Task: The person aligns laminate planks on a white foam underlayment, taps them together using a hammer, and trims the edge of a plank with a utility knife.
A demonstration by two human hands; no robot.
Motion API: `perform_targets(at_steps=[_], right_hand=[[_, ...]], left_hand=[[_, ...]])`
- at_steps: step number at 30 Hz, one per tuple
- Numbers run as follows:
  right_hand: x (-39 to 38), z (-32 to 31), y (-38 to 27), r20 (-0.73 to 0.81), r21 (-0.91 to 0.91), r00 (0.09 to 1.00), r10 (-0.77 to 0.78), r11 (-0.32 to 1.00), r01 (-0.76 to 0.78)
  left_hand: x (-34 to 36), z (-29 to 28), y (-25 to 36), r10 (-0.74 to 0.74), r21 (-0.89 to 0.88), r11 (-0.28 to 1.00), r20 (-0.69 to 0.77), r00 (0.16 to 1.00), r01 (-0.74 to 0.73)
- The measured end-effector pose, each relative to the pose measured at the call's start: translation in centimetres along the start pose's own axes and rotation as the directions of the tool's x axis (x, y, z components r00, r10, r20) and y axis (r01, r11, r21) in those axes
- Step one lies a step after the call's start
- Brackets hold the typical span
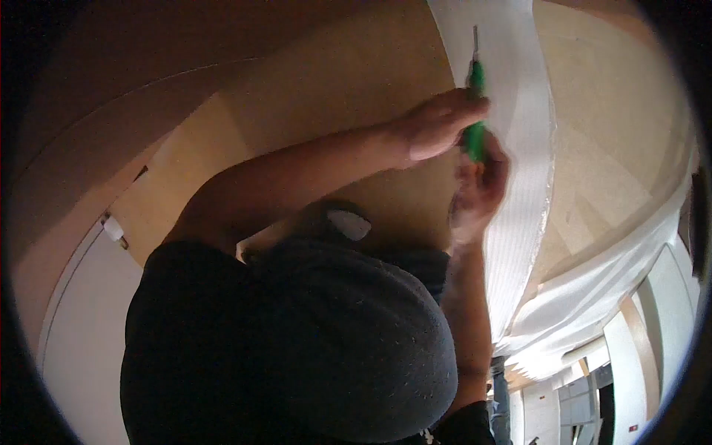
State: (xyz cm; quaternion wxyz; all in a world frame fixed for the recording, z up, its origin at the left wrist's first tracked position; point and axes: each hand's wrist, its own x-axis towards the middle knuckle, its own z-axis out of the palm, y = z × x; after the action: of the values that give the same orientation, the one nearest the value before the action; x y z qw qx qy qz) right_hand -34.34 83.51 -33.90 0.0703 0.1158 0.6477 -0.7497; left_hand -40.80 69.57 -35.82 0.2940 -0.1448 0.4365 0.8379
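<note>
A screwdriver with a green handle (477, 141) points away from me, its thin metal shaft (475, 43) at the far end. My left hand (441, 124) reaches in from the left, closed around the upper part of the handle. Just below it, my right hand (482, 187) is closed on the handle's rear end; its fingers are slightly blurred. Both hands are over the left edge of a long strip of white ribbed foam sheet (515, 178). Whether the shaft's tip touches anything, I cannot tell.
Tan board surfaces (356, 74) lie on both sides of the foam strip. White translucent sheeting (571, 319) hangs at the right, with pale curved panels (630, 356) beyond. At the lower left stands a white panel (85, 319). A whitish rounded thing (348, 224) shows below my left forearm.
</note>
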Motion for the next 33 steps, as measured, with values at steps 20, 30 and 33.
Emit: perform_targets(at_steps=[20,30,33], right_hand=[[-20.4,-6.9,-3.2,-0.077,-0.898,0.995,-0.065,0.438,-0.041],[-20.6,-8.1,-3.3,-0.106,-0.864,0.991,-0.08,0.501,-0.052],[-20.5,-8.3,-3.4,-0.151,-0.804,0.986,-0.069,0.589,-0.082]], left_hand=[[-9.8,-21.1,4.1,0.453,0.866,-0.425,-0.049,0.89,0.264],[-14.4,-23.8,3.1,0.494,0.89,-0.299,-0.165,0.854,0.345],[-16.3,-23.5,3.6,0.458,0.813,-0.389,-0.238,0.856,0.434]])
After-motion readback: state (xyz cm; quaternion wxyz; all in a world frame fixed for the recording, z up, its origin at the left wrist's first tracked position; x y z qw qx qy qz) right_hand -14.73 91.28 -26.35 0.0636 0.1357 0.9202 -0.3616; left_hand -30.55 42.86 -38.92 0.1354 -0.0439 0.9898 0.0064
